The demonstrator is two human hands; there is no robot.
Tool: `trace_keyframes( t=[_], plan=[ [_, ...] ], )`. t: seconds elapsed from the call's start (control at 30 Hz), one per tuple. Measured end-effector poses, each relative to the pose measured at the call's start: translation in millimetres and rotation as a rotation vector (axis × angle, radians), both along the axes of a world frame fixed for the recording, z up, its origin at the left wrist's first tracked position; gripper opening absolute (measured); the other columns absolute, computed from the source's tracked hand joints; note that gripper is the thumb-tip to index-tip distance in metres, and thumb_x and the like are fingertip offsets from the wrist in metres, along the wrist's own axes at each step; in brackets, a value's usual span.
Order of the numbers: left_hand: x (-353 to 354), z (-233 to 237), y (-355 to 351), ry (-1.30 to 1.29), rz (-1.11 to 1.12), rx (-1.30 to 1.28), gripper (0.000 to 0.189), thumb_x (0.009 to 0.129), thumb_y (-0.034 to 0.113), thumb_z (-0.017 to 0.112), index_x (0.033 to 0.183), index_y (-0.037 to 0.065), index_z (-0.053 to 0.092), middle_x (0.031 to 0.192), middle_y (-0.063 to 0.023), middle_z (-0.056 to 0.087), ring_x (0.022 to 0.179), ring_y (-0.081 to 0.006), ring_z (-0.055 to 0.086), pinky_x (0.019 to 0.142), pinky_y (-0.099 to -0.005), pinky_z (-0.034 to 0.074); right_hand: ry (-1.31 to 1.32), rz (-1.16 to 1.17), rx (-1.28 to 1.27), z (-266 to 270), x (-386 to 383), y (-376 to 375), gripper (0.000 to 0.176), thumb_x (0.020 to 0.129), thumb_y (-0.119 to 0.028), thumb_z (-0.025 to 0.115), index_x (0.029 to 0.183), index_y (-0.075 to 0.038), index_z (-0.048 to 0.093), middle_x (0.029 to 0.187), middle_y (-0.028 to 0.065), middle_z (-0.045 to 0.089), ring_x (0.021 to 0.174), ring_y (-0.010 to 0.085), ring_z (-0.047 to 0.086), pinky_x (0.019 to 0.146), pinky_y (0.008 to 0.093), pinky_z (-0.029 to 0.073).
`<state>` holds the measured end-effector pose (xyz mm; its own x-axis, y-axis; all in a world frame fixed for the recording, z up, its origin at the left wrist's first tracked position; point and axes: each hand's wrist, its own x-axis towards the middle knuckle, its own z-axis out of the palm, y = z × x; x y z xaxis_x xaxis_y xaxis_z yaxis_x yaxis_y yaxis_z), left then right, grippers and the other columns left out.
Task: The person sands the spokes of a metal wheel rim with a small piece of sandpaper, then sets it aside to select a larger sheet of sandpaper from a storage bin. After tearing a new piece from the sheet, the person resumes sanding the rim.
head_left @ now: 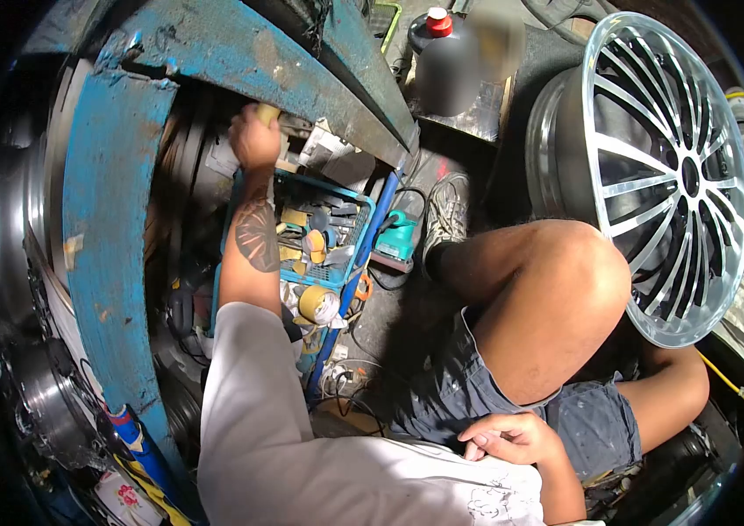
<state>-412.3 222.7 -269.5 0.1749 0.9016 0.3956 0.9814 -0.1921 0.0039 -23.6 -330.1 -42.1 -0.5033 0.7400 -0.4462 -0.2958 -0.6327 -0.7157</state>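
My left hand (255, 138) reaches under the blue metal beam, above a blue plastic basket (363, 230). Its fingers are closed on a pale yellow piece (267, 113) whose kind I cannot make out. Sanding blocks and abrasive pieces in yellow, grey and blue lie jumbled in the basket. Near my lap, my right hand (512, 437) rests against my shorts with its fingers curled in and nothing visible in them. A multi-spoke alloy wheel (595, 162) stands tilted beside my raised knee, apart from both hands.
Blue steel framing (113, 219) stands at the left and overhead. A teal power sander (400, 235) sits on the floor beside the basket, among cables. A yellow roll (312, 303) lies below the basket. Farther back is a dark container with a red cap (439, 22).
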Motion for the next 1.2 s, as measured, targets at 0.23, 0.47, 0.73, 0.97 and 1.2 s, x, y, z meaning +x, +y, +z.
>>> trace_keyframes(
  t=[0.23, 0.47, 0.73, 0.97, 1.2],
  plan=[
    [-23, 19, 16, -0.373, 0.198, -0.47, 0.045, 0.085, 0.035, 0.081, 0.11, -0.001, 0.074, 0.112, -0.0195, 0.075, 0.097, -0.0282, 0.074, 0.085, -0.0407, 0.056, 0.039, 0.116, -0.008, -1, 7, 5, 0.026, 0.109, -0.011, 0.056, 0.129, 0.0, 0.07, 0.1, 0.0078, 0.078, 0.093, 0.0147, 0.074, 0.085, 0.03, 0.059],
    [-24, 41, 20, -1.184, 0.278, -0.491, 0.053, 0.088, 0.006, 0.082, 0.135, -0.005, 0.059, 0.105, -0.0162, 0.074, 0.082, -0.0209, 0.073, 0.074, -0.0326, 0.059, 0.074, 0.135, 0.027, -2, 9, 9, 0.028, 0.109, -0.01, 0.054, 0.132, 0.0, 0.067, 0.106, 0.0096, 0.077, 0.097, 0.0156, 0.074, 0.088, 0.0311, 0.058],
    [-56, 62, 18, -1.474, -0.014, -0.574, 0.064, 0.093, 0.0, 0.074, 0.15, -0.001, 0.045, 0.107, -0.0111, 0.069, 0.086, -0.0148, 0.066, 0.073, -0.0259, 0.054, 0.093, 0.118, 0.031, 0, 7, 13, 0.026, 0.108, -0.001, 0.053, 0.127, 0.008, 0.068, 0.103, 0.013, 0.077, 0.096, 0.0169, 0.074, 0.089, 0.0319, 0.059],
    [-82, 88, 4, -0.805, -0.349, -0.411, 0.064, 0.096, 0.0, 0.066, 0.155, -0.001, 0.04, 0.116, -0.0103, 0.066, 0.085, -0.0124, 0.059, 0.073, -0.0249, 0.05, 0.093, 0.13, 0.038, 0, 7, 14, 0.025, 0.108, 0.0, 0.052, 0.126, 0.008, 0.067, 0.103, 0.0137, 0.077, 0.096, 0.0176, 0.074, 0.089, 0.032, 0.059],
    [-93, 119, -1, -1.372, -0.271, -0.63, 0.061, 0.097, 0.005, 0.067, 0.154, 0.002, 0.045, 0.107, -0.0026, 0.057, 0.086, -0.0106, 0.054, 0.077, -0.024, 0.05, 0.107, 0.132, 0.025, -6, 7, 6, 0.028, 0.108, -0.003, 0.054, 0.132, 0.004, 0.066, 0.105, 0.0107, 0.076, 0.098, 0.0166, 0.074, 0.091, 0.031, 0.057]
  ],
)
